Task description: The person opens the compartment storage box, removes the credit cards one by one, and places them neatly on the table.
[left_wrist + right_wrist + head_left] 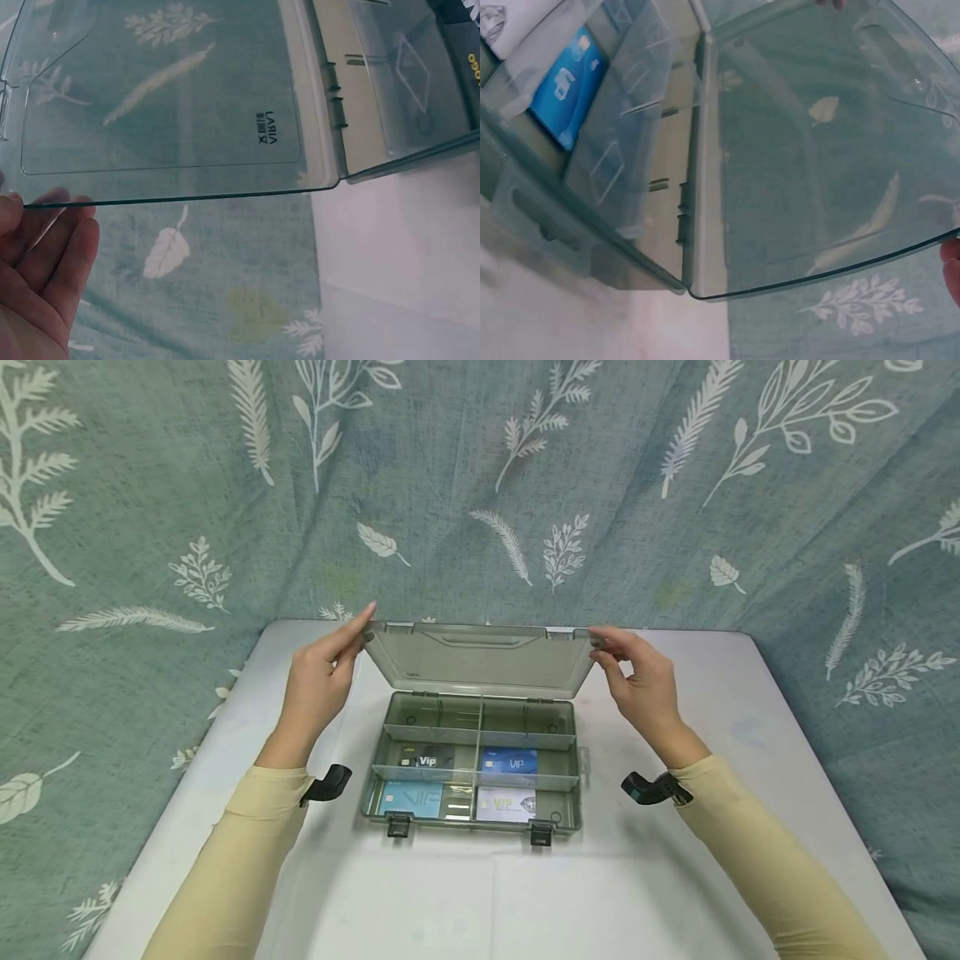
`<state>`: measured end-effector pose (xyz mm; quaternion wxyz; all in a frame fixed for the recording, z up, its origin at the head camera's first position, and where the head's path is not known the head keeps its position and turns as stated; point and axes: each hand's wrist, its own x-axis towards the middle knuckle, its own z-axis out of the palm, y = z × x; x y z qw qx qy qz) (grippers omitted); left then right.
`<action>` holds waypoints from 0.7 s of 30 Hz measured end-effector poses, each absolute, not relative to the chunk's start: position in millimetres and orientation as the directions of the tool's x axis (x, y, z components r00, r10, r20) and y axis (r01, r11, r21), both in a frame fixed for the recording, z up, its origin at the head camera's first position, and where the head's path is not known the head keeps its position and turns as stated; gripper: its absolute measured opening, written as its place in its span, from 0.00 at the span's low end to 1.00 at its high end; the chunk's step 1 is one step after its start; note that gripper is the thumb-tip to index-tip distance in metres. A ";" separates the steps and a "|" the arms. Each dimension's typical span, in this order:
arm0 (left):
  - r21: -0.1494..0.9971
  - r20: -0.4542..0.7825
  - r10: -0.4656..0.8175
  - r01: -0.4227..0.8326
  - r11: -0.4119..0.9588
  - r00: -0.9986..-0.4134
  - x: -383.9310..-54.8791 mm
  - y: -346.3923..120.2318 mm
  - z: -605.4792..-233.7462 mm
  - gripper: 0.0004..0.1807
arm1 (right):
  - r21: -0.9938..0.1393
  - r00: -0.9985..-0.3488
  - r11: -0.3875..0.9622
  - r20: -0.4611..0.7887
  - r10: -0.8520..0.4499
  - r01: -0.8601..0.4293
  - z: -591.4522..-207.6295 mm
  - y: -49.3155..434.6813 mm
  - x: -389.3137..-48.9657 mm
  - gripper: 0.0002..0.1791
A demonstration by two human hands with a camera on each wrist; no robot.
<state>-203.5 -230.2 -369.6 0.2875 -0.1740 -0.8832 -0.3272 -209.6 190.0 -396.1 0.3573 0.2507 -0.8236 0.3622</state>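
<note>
A clear smoky-green plastic box (480, 825) lies with its hinged lid (483, 664) raised at the back. My left hand (318, 681) pinches the lid's left front corner between thumb and fingers; the left wrist view shows the lid edge (172, 199) there. At the opposite corner, my right hand (641, 681) pinches the lid too; only its fingertips (951, 270) show in the right wrist view. Inside the box, a black card (426, 757) and a blue card (510, 761) lie in the middle compartments. A light-blue card (411, 798) and a whitish card (506, 804) occupy the front ones.
Two dark latches (398, 825) hang open on the box's front side. A small tab (584, 760) sticks out at its right side. The white table (450, 893) lies beneath, and a green leaf-patterned cloth (450, 527) hangs close behind the lid.
</note>
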 end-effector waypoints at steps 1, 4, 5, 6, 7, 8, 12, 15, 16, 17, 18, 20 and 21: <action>0.476 0.621 0.120 0.495 0.727 -0.775 -205.3 -230.2 -369.5 0.26 | -0.417 -0.621 0.612 0.768 -0.159 -0.672 -396.5 190.1 -210.6 0.22; 0.480 0.616 0.124 0.495 0.724 -0.778 -210.6 -230.2 -369.3 0.27 | -0.430 -0.639 0.609 0.750 -0.171 -0.667 -397.6 190.2 -214.0 0.24; 0.483 0.614 0.126 0.497 0.721 -0.779 -212.3 -230.3 -369.1 0.27 | -0.434 -0.647 0.610 0.742 -0.176 -0.663 -397.9 190.1 -215.1 0.25; 0.486 0.612 0.130 0.501 0.716 -0.780 -214.3 -230.4 -368.9 0.27 | -0.437 -0.654 0.611 0.735 -0.180 -0.660 -398.6 190.1 -216.4 0.26; 0.487 0.611 0.135 0.505 0.713 -0.780 -216.2 -230.1 -368.7 0.27 | -0.441 -0.659 0.610 0.729 -0.183 -0.658 -399.5 190.3 -217.6 0.28; 0.489 0.609 0.139 0.508 0.709 -0.781 -218.4 -229.9 -368.8 0.28 | -0.446 -0.663 0.607 0.724 -0.187 -0.658 -400.7 190.2 -218.9 0.29; 0.490 0.598 0.152 0.508 0.708 -0.787 -226.3 -228.9 -370.5 0.28 | -0.467 -0.684 0.605 0.705 -0.185 -0.645 -407.1 189.8 -224.9 0.35; 0.490 0.575 0.155 0.490 0.720 -0.803 -231.3 -228.6 -373.8 0.31 | -0.482 -0.703 0.609 0.686 -0.185 -0.630 -412.2 188.9 -228.2 0.39; 0.491 0.565 0.158 0.484 0.724 -0.810 -233.1 -228.7 -375.0 0.33 | -0.485 -0.709 0.611 0.680 -0.186 -0.625 -413.6 188.5 -229.1 0.40; 0.491 0.556 0.159 0.477 0.729 -0.816 -234.8 -228.6 -376.1 0.34 | -0.486 -0.712 0.612 0.676 -0.188 -0.623 -414.7 188.1 -229.7 0.41; 0.492 0.548 0.160 0.472 0.732 -0.821 -236.6 -228.7 -377.4 0.36 | -0.482 -0.712 0.616 0.675 -0.192 -0.623 -416.0 187.8 -230.6 0.42; 0.500 0.536 0.163 0.467 0.730 -0.829 -240.1 -228.8 -379.5 0.39 | -0.474 -0.707 0.617 0.678 -0.200 -0.629 -417.7 186.8 -231.8 0.44; 0.506 0.528 0.161 0.461 0.728 -0.834 -241.3 -228.7 -380.4 0.40 | -0.472 -0.706 0.616 0.678 -0.204 -0.631 -418.1 186.3 -232.5 0.45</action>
